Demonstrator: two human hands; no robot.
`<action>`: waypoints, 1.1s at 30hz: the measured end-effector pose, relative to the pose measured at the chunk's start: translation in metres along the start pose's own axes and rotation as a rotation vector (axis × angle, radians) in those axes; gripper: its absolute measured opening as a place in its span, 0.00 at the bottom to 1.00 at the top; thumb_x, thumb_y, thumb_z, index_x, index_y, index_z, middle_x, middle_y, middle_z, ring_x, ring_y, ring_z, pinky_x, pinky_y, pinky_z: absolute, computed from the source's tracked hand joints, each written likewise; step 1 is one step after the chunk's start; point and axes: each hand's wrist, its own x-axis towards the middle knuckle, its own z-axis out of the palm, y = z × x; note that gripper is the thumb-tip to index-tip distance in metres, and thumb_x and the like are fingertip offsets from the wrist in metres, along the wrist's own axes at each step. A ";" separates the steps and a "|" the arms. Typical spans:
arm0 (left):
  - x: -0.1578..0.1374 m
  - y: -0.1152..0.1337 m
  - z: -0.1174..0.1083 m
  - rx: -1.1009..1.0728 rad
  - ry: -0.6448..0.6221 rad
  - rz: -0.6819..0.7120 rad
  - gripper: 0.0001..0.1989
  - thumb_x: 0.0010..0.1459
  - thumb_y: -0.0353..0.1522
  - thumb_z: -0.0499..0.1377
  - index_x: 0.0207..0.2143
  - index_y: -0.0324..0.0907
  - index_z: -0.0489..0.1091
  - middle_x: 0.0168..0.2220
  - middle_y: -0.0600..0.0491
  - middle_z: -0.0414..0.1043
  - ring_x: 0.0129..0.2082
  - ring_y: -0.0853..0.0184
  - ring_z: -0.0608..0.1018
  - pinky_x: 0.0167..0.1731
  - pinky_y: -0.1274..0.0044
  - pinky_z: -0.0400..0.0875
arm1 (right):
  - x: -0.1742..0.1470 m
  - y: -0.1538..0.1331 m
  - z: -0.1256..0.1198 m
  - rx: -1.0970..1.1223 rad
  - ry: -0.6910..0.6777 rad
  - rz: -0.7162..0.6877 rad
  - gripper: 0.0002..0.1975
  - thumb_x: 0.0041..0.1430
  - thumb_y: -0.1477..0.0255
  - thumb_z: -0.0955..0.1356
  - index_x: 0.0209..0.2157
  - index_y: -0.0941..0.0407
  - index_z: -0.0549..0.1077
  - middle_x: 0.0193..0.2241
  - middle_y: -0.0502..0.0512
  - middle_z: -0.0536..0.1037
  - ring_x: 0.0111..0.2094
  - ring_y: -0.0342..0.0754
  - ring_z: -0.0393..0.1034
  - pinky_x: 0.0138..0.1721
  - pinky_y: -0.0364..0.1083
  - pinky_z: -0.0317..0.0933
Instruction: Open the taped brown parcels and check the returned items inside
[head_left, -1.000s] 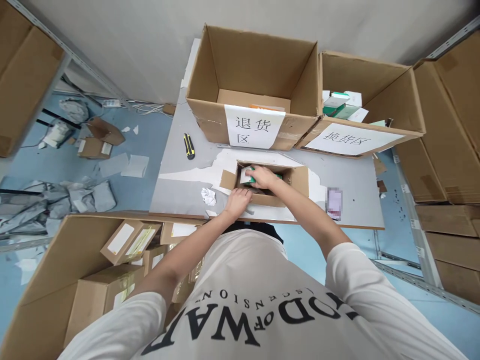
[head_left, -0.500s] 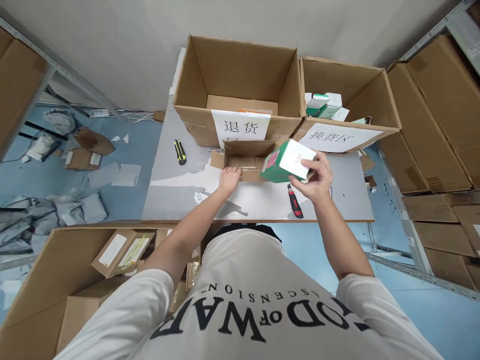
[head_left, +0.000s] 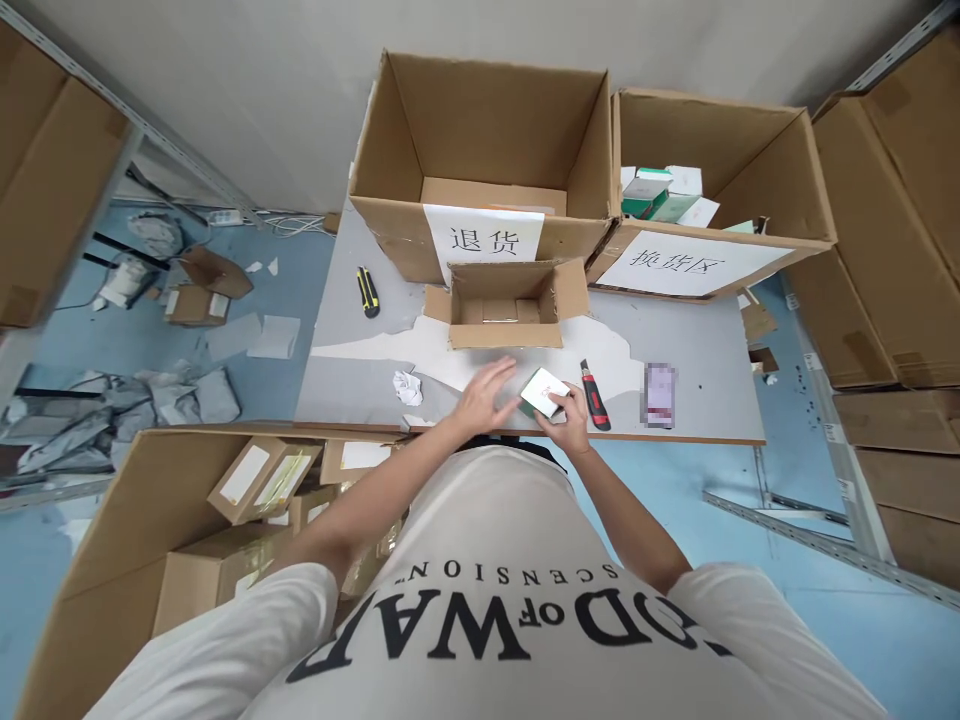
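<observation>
My right hand (head_left: 568,418) grips a small white and green box (head_left: 541,391) by its right side, close to the table's front edge. Just left of it, my left hand (head_left: 486,395) has its fingers stretched out and holds nothing; whether it touches the box I cannot tell. Beyond both hands stands a small brown carton (head_left: 506,335) with its flaps open and nothing visible inside. A red and black box cutter (head_left: 595,396) lies right beside my right hand.
Two large cardboard boxes stand behind, one (head_left: 480,120) with a paper sign, the other (head_left: 787,170) holding several white-green boxes. A yellow box cutter (head_left: 368,292), crumpled paper (head_left: 407,388) and a blurred phone-like object (head_left: 659,396) lie on the table (head_left: 712,350). Below left, a big box (head_left: 97,560) holds cartons.
My right hand has brought the white and green box from beside the carton down toward my body. My left hand has let go of the carton and moved nearer the box.
</observation>
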 end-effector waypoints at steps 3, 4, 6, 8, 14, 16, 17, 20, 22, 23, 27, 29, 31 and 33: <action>-0.017 0.020 0.033 -0.183 -0.037 -0.197 0.53 0.45 0.48 0.67 0.66 0.39 0.46 0.64 0.36 0.55 0.63 0.48 0.62 0.59 0.59 0.60 | -0.002 -0.002 0.003 -0.016 -0.042 -0.001 0.20 0.54 0.65 0.69 0.48 0.55 0.68 0.53 0.69 0.62 0.57 0.61 0.61 0.52 0.60 0.64; -0.017 0.024 0.043 -0.222 -0.052 -0.262 0.57 0.41 0.48 0.69 0.66 0.39 0.43 0.64 0.35 0.53 0.63 0.46 0.61 0.59 0.58 0.60 | -0.002 -0.003 0.001 -0.021 -0.072 -0.016 0.22 0.54 0.66 0.69 0.50 0.56 0.67 0.54 0.69 0.61 0.58 0.61 0.59 0.53 0.60 0.63; -0.012 0.027 0.059 -0.277 -0.066 -0.332 0.61 0.39 0.49 0.70 0.67 0.38 0.40 0.65 0.33 0.50 0.64 0.44 0.58 0.59 0.57 0.59 | -0.001 -0.001 -0.008 -0.016 -0.152 -0.082 0.26 0.54 0.68 0.69 0.54 0.57 0.65 0.56 0.69 0.58 0.59 0.61 0.57 0.56 0.59 0.61; -0.001 0.026 0.067 -0.312 -0.052 -0.329 0.60 0.41 0.49 0.69 0.67 0.38 0.39 0.65 0.32 0.49 0.65 0.44 0.56 0.60 0.56 0.56 | 0.002 0.004 -0.022 0.010 -0.235 -0.151 0.26 0.56 0.71 0.66 0.57 0.57 0.65 0.57 0.67 0.58 0.60 0.58 0.57 0.57 0.57 0.60; 0.022 0.019 0.068 -0.360 -0.089 -0.281 0.56 0.45 0.50 0.67 0.66 0.37 0.40 0.64 0.32 0.50 0.65 0.45 0.55 0.61 0.56 0.55 | 0.029 0.018 -0.064 -0.011 -0.398 -0.198 0.18 0.65 0.68 0.60 0.53 0.51 0.71 0.54 0.60 0.64 0.52 0.52 0.66 0.51 0.52 0.65; 0.022 0.016 0.066 -0.374 -0.121 -0.276 0.60 0.41 0.50 0.69 0.66 0.35 0.40 0.64 0.30 0.48 0.65 0.43 0.55 0.60 0.55 0.56 | 0.043 0.013 -0.071 -0.095 -0.425 -0.279 0.16 0.63 0.66 0.63 0.50 0.52 0.72 0.57 0.62 0.63 0.55 0.55 0.63 0.53 0.53 0.63; 0.022 0.015 0.066 -0.380 -0.125 -0.267 0.61 0.40 0.49 0.69 0.66 0.35 0.39 0.65 0.30 0.47 0.65 0.43 0.55 0.60 0.55 0.56 | 0.050 0.009 -0.073 -0.135 -0.447 -0.336 0.16 0.62 0.66 0.65 0.50 0.53 0.72 0.59 0.62 0.62 0.57 0.56 0.61 0.54 0.54 0.62; 0.018 0.010 0.067 -0.390 -0.113 -0.228 0.62 0.39 0.47 0.70 0.67 0.35 0.37 0.66 0.30 0.46 0.65 0.44 0.55 0.61 0.55 0.55 | 0.068 -0.007 -0.075 -0.252 -0.564 -0.506 0.17 0.59 0.69 0.67 0.50 0.55 0.71 0.62 0.62 0.61 0.60 0.58 0.59 0.57 0.56 0.57; 0.017 0.006 0.067 -0.398 -0.087 -0.208 0.63 0.39 0.46 0.71 0.67 0.37 0.35 0.65 0.31 0.47 0.65 0.45 0.56 0.60 0.57 0.56 | 0.077 -0.018 -0.076 -0.340 -0.633 -0.600 0.18 0.57 0.73 0.67 0.50 0.57 0.69 0.61 0.64 0.63 0.59 0.60 0.59 0.58 0.57 0.55; 0.017 0.004 0.067 -0.408 -0.074 -0.200 0.64 0.39 0.46 0.71 0.67 0.38 0.33 0.65 0.32 0.49 0.65 0.47 0.58 0.60 0.58 0.57 | 0.080 -0.022 -0.077 -0.377 -0.656 -0.645 0.18 0.57 0.74 0.67 0.50 0.59 0.69 0.60 0.66 0.63 0.59 0.61 0.60 0.57 0.57 0.55; 0.018 -0.001 0.065 -0.465 -0.035 -0.173 0.66 0.42 0.45 0.70 0.67 0.39 0.25 0.61 0.35 0.58 0.60 0.52 0.66 0.57 0.62 0.62 | 0.091 -0.026 -0.082 -0.352 -0.707 -0.663 0.19 0.61 0.73 0.62 0.54 0.59 0.65 0.56 0.67 0.68 0.53 0.60 0.67 0.49 0.55 0.63; 0.017 -0.003 0.065 -0.466 -0.033 -0.168 0.66 0.42 0.45 0.69 0.67 0.39 0.24 0.59 0.35 0.61 0.59 0.53 0.68 0.56 0.63 0.63 | 0.096 -0.020 -0.081 -0.201 -0.673 -0.519 0.20 0.64 0.70 0.59 0.57 0.56 0.63 0.52 0.63 0.73 0.48 0.57 0.71 0.45 0.53 0.65; 0.014 -0.003 0.065 -0.438 -0.008 -0.147 0.65 0.43 0.46 0.69 0.67 0.40 0.25 0.59 0.35 0.61 0.58 0.52 0.68 0.55 0.63 0.64 | 0.101 -0.011 -0.074 0.012 -0.560 -0.328 0.20 0.66 0.66 0.58 0.58 0.55 0.61 0.48 0.59 0.76 0.45 0.53 0.72 0.44 0.51 0.66; 0.008 -0.002 0.064 -0.362 0.097 -0.101 0.64 0.43 0.48 0.68 0.67 0.40 0.28 0.61 0.34 0.58 0.60 0.51 0.66 0.55 0.61 0.64 | 0.103 -0.002 -0.059 0.187 -0.396 -0.129 0.20 0.66 0.63 0.58 0.56 0.55 0.62 0.43 0.57 0.78 0.42 0.52 0.73 0.42 0.50 0.67</action>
